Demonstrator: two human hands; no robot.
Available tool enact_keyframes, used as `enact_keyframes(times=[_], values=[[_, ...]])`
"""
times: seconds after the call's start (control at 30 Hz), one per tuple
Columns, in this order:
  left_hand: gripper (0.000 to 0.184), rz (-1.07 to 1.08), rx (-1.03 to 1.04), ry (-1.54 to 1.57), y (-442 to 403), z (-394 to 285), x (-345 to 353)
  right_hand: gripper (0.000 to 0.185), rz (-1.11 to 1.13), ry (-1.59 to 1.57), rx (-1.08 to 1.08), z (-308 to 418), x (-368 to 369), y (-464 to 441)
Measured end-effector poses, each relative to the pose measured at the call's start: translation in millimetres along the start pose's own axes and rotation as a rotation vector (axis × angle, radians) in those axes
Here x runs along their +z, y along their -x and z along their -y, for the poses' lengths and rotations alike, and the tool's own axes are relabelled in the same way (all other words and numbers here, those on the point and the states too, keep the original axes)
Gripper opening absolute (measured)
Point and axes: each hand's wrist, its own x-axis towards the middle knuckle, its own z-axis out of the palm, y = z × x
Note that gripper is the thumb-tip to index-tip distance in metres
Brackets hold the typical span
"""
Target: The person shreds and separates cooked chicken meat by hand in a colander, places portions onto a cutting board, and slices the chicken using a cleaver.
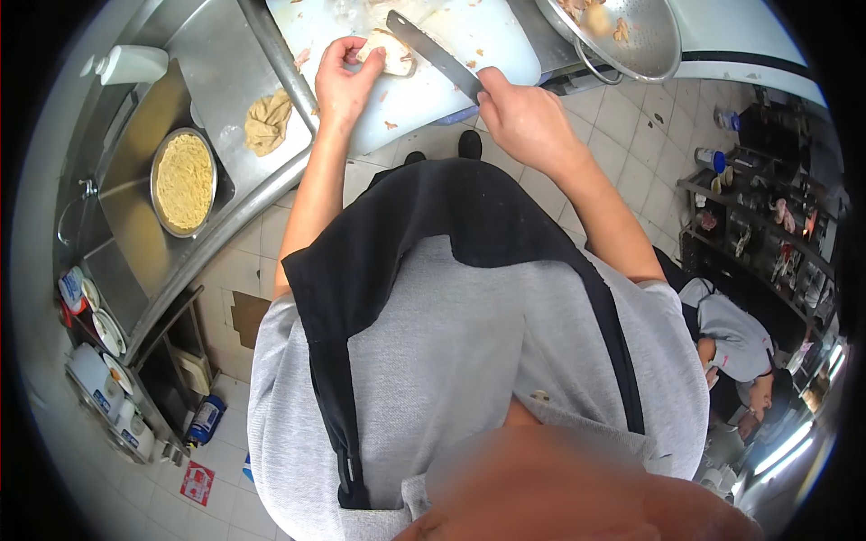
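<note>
A pale piece of food with brownish patches [388, 54] lies on the white cutting board [505, 36]; its exact kind I cannot make out. My left hand [347, 79] grips it at its left side, thumb on top. In my right hand [521, 117] is the handle end of a knife [435, 56] with a broad, dark grey blade. The blade slants up and left across the board, its tip just above the food piece. Small brown scraps are scattered over the board, and a clear plastic bag [356, 13] lies at its far edge.
A metal colander [663, 45] with food pieces stands right of the board. Left, on a steel counter, are a crumpled tan cloth [268, 122], a round pan of yellowish food [184, 183] and a white bottle [133, 65]. Another person [729, 329] is at the right, near cluttered shelves [758, 243].
</note>
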Motion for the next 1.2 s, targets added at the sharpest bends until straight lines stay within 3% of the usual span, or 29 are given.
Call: enact_keyframes(times=[0.57, 0.9, 0.97, 1.1, 1.2], values=[[0.036, -0.098, 0.156, -0.087, 1.6, -12.0, 1.2, 0.015, 0.228, 0.185, -0.065, 11.3, -18.5, -42.6], [0.033, -0.052, 0.064, -0.08, 4.4, -16.5, -0.7, 0.019, 0.321, 0.147, -0.024, -0.9, -13.7, -63.9], [0.032, -0.073, 0.129, -0.113, 5.3, -14.4, 1.3, 0.02, 0.217, 0.099, -0.085, -7.9, 1.4, -62.7], [0.031, -0.12, 0.18, -0.107, 3.3, -15.0, 3.3, 0.021, 0.274, 0.091, -0.027, -2.5, 6.5, -74.9], [0.031, -0.103, 0.093, -0.033, 3.8, -17.1, 3.3, 0.019, 0.287, 0.103, -0.014, -9.6, 3.2, -55.8]])
